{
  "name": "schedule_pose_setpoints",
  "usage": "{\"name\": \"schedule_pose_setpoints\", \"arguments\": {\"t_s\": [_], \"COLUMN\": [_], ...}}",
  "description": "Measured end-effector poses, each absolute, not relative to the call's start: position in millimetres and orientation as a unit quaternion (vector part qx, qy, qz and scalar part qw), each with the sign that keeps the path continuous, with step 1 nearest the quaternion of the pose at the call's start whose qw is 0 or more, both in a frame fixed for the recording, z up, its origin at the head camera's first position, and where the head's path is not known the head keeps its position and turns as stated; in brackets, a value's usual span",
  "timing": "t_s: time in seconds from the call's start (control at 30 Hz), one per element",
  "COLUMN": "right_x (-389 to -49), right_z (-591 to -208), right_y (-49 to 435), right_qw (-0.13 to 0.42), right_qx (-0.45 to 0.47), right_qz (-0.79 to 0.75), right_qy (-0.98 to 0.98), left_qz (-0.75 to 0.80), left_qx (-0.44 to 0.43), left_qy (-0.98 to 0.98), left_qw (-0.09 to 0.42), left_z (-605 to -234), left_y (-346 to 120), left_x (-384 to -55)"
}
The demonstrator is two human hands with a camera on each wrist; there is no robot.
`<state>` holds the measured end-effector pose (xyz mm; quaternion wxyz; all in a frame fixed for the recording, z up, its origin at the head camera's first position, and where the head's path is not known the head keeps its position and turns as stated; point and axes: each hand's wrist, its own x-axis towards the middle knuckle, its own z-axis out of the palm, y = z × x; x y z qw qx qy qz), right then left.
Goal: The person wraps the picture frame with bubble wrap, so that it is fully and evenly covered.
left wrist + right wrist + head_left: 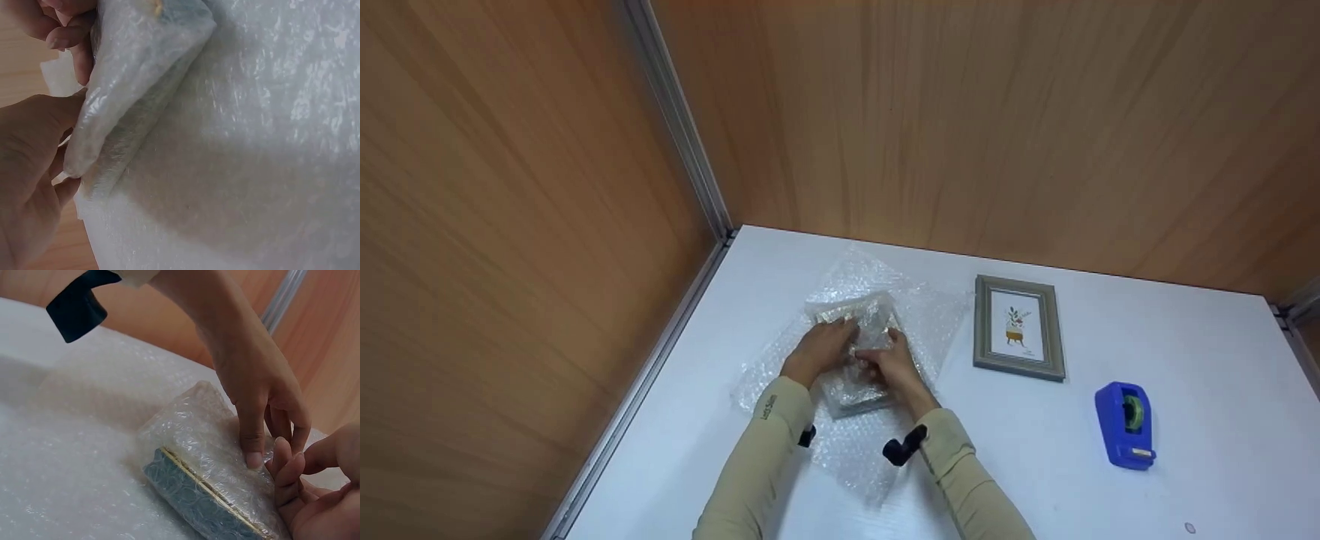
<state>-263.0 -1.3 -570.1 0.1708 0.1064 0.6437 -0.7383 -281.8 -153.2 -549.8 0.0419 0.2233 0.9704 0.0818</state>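
Both left hand (823,349) and right hand (892,366) angled inward, fingers curled, gripping glossy bubble wrap (194,413), blue-grey gold-edged object (197,502) inside

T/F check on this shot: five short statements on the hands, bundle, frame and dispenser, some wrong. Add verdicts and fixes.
1. The left hand and right hand are both at the bundle. True.
2. The dispenser is right of the frame. True.
3. The dispenser is red. False: it is blue.
4. The frame is wrapped in plastic. False: it lies unwrapped.
5. Bubble wrap is spread under the bundle. True.
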Motion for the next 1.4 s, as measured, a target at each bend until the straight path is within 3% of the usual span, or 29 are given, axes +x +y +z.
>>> {"name": "schedule_pose_setpoints", "arguments": {"t_s": [0.77,1.1,1.4], "right_x": [-264,-263,-256], "right_z": [-566,-565,-550], "right_y": [-1,-1,-4], "right_qw": [0.188,0.19,0.194], "right_qx": [0.132,0.131,0.143], "right_qz": [-0.747,-0.762,-0.8], "right_qy": [0.624,0.606,0.55], "left_qz": [0.188,0.121,0.13], "left_qx": [0.267,0.254,0.231], "left_qy": [0.945,0.957,0.959], "left_qw": [0.016,0.079,0.096], "left_z": [-561,-556,-549], "left_y": [-164,-161,-157], "left_x": [-276,-279,-279]}}
